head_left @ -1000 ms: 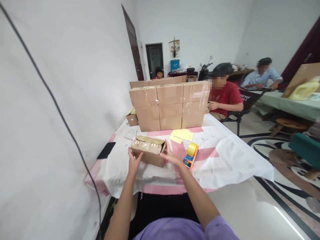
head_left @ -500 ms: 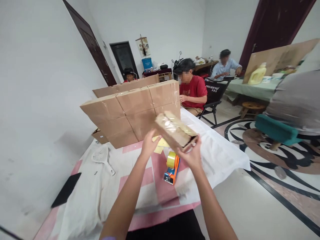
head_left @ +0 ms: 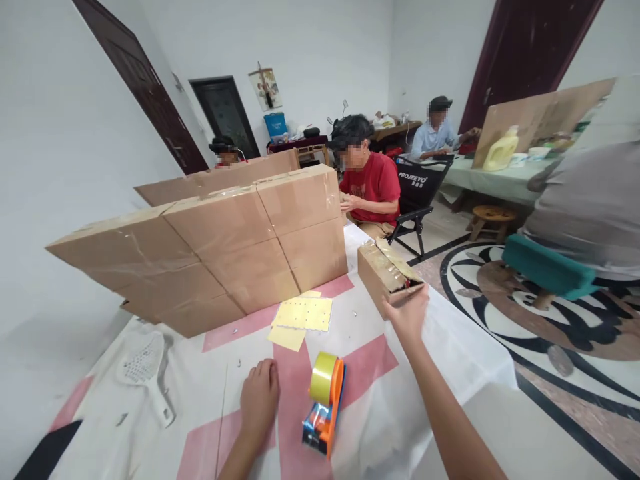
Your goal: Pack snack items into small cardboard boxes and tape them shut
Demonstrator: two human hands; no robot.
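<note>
My right hand [head_left: 410, 313] grips the near end of a small taped cardboard box [head_left: 383, 270] and holds it out over the right side of the table, beside the stack of sealed cartons [head_left: 220, 250]. My left hand [head_left: 259, 398] rests knuckles-up on the cloth with its fingers curled, holding nothing, just left of an orange tape dispenser [head_left: 324, 402] with a yellow roll. Yellow label sheets [head_left: 303, 315] lie between the dispenser and the cartons.
A white and pink cloth [head_left: 440, 337] covers the table. A white perforated paddle [head_left: 145, 363] and a black pad [head_left: 45, 453] lie at the left. A person in red [head_left: 373, 187] sits behind the cartons; others sit farther back. A teal stool [head_left: 547, 270] stands right.
My left hand let go of the small box and dropped to the cloth by the tape dispenser. My right hand alone carried the box rightward and forward, next to the carton stack.
</note>
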